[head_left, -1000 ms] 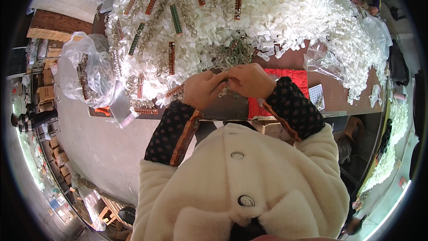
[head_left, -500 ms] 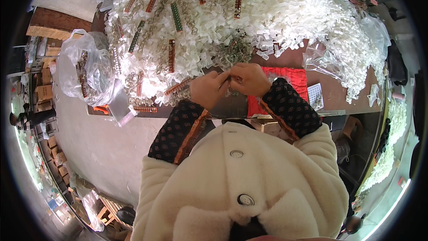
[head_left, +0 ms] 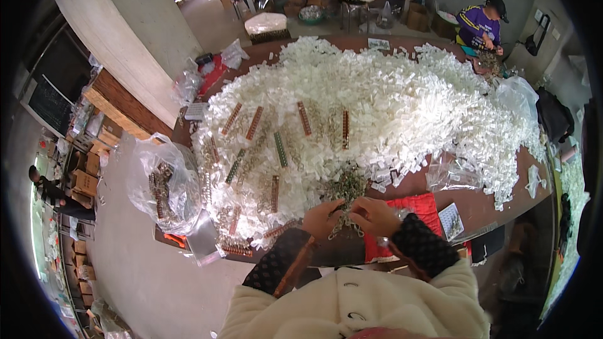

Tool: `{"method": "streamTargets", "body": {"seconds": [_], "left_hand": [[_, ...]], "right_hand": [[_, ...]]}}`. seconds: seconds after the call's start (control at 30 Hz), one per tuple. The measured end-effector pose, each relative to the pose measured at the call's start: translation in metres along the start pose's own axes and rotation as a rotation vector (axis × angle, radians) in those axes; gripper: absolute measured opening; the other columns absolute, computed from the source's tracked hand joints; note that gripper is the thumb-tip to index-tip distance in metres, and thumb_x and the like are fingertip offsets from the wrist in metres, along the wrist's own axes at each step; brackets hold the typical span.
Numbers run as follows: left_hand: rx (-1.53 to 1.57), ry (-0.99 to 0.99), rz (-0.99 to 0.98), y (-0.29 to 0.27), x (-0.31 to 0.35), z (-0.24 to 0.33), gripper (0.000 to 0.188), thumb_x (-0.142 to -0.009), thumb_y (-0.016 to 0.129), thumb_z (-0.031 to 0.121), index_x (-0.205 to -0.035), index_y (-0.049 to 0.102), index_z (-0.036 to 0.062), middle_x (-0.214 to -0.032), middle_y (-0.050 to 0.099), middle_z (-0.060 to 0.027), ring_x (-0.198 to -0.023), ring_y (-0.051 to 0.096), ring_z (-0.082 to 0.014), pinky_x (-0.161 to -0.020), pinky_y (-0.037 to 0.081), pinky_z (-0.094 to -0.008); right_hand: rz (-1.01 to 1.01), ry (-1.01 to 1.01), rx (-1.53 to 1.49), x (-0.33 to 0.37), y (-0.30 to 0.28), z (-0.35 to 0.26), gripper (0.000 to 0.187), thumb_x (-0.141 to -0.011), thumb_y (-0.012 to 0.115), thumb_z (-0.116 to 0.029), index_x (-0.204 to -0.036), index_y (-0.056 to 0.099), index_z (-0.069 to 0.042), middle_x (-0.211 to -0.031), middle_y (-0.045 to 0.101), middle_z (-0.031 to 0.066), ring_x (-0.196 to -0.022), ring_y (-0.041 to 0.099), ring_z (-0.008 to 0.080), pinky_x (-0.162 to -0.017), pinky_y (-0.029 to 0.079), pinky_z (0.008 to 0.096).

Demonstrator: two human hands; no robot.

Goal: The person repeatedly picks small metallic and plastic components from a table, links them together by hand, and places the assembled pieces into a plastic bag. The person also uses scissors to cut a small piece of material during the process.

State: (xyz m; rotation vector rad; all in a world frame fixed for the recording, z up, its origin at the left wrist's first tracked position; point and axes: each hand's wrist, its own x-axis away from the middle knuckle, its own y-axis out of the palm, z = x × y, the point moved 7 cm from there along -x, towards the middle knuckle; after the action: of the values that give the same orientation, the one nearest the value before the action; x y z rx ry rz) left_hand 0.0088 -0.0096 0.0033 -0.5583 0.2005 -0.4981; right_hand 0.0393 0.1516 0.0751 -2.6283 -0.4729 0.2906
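At the near edge of the brown table, my left hand [head_left: 322,219] and my right hand [head_left: 375,216] face each other with a small gap between them. Both have bent fingers pinched together; whatever they hold is too small to make out. Just beyond and between them lies a tangled heap of small greyish metal pieces [head_left: 345,188]. Beside my right hand a red quilted cloth [head_left: 422,208] covers part of the table. A huge mound of small clear plastic packets [head_left: 383,113] spreads behind. On its left part lie several narrow strips, such as a red-brown one [head_left: 275,193] and a green one [head_left: 280,149].
A clear plastic bag [head_left: 164,182] holding more strips stands at the table's left end. Right of the red cloth is a white card with rows of marks [head_left: 450,221]. A person in purple [head_left: 478,24] works at the far right corner; others sit at a table behind.
The view has tipped up, bringing the far table and other people into sight. My fingertips, touching before, are now slightly apart.
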Motion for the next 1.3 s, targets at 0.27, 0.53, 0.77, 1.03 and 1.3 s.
{"method": "streamTargets", "body": {"seconds": [0.27, 0.53, 0.77, 1.03, 1.3], "left_hand": [[-0.018, -0.097, 0.029, -0.023, -0.003, -0.001, 0.033, -0.090, 0.058, 0.023, -0.122, 0.061, 0.0142, -0.106, 0.067, -0.0143, -0.092, 0.067, -0.0295, -0.080, 0.052, -0.0374], [-0.179, -0.055, 0.019, -0.023, -0.012, -0.003, 0.034, -0.085, 0.064, 0.029, -0.113, 0.065, 0.0096, -0.106, 0.067, -0.0146, -0.094, 0.065, -0.0336, -0.080, 0.052, -0.0404], [-0.234, 0.023, 0.052, -0.027, -0.019, 0.008, 0.025, -0.085, 0.062, 0.022, -0.109, 0.066, 0.0156, -0.099, 0.068, -0.0082, -0.089, 0.065, -0.0294, -0.076, 0.052, -0.0381], [-0.303, 0.018, 0.132, -0.019, -0.025, -0.002, 0.022, -0.085, 0.060, 0.026, -0.105, 0.066, 0.0180, -0.094, 0.068, -0.0077, -0.086, 0.065, -0.0289, -0.073, 0.051, -0.0386], [-0.255, -0.177, -0.056, -0.005, -0.035, -0.034, 0.034, -0.087, 0.058, 0.032, -0.114, 0.065, 0.0128, -0.103, 0.068, -0.0141, -0.094, 0.064, -0.0344, -0.079, 0.051, -0.0435]], "right_hand": [[-0.104, 0.070, 0.231, -0.042, 0.033, 0.024, 0.023, -0.089, 0.056, -0.025, -0.090, 0.059, -0.002, -0.080, 0.063, 0.0201, -0.075, 0.063, 0.0398, -0.067, 0.050, 0.0465], [-0.016, -0.021, 0.564, -0.046, 0.028, 0.013, 0.021, -0.088, 0.055, -0.026, -0.089, 0.061, -0.007, -0.081, 0.066, 0.0185, -0.073, 0.065, 0.0393, -0.065, 0.051, 0.0507], [-0.108, -0.009, 0.528, -0.053, 0.030, 0.022, 0.024, -0.087, 0.054, -0.027, -0.082, 0.060, -0.004, -0.073, 0.064, 0.0183, -0.071, 0.064, 0.0391, -0.063, 0.050, 0.0504], [-0.103, 0.048, 0.503, -0.059, 0.037, 0.049, 0.031, -0.087, 0.051, -0.031, -0.074, 0.066, -0.007, -0.071, 0.064, 0.0191, -0.069, 0.064, 0.0401, -0.065, 0.050, 0.0534], [-0.032, 0.032, 0.539, -0.069, 0.046, 0.064, 0.029, -0.083, 0.056, -0.031, -0.068, 0.062, -0.007, -0.065, 0.061, 0.0157, -0.065, 0.061, 0.0383, -0.059, 0.047, 0.0493]]}}
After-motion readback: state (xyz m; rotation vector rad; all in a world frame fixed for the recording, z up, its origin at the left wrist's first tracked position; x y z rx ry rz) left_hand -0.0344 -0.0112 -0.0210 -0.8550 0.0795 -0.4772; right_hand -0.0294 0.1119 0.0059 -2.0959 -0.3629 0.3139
